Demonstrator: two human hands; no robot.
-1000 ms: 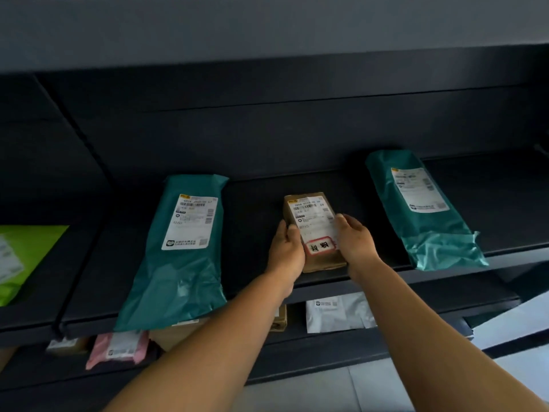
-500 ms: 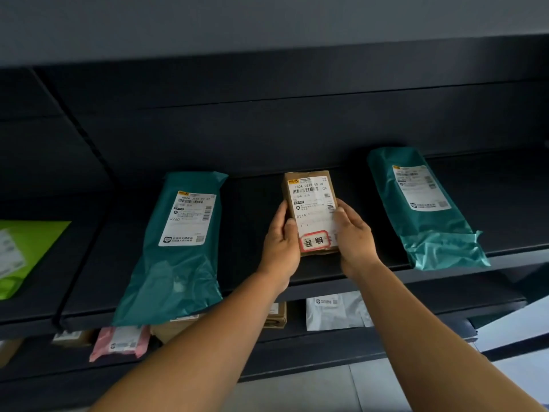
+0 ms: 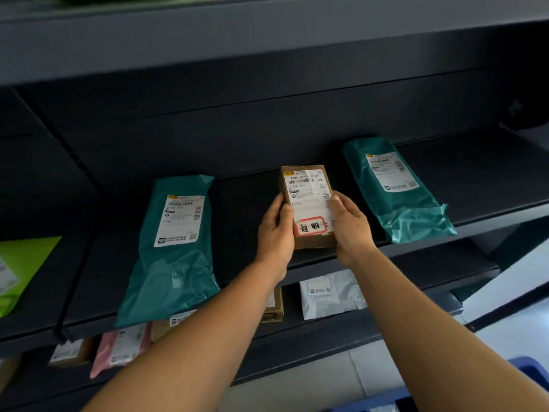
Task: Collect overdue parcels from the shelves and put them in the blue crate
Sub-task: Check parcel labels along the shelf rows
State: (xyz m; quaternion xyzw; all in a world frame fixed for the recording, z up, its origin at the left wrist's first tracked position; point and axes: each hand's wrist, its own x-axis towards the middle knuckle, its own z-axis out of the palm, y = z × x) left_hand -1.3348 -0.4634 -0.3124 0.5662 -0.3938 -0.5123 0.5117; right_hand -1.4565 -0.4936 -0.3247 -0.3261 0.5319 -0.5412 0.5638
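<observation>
- Blue crate (image 3: pixel 525 370) corner shows low on the right, by the floor.
- Left hand (image 3: pixel 274 233) and right hand (image 3: pixel 350 226) grip a small brown cardboard box (image 3: pixel 307 203) by its sides, above the shelf (image 3: pixel 416 248) front edge.
- Its white label reads "780A D215 00 C9" and "D215"; a red-bordered sticker carries handwritten characters.
- Teal mailer bags (image 3: pixel 175 251) (image 3: pixel 395 188) with labels lie either side on the shelf.

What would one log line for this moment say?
step: parcel pickup | left hand: holds brown box | right hand: holds it | blue crate: not reached
</observation>
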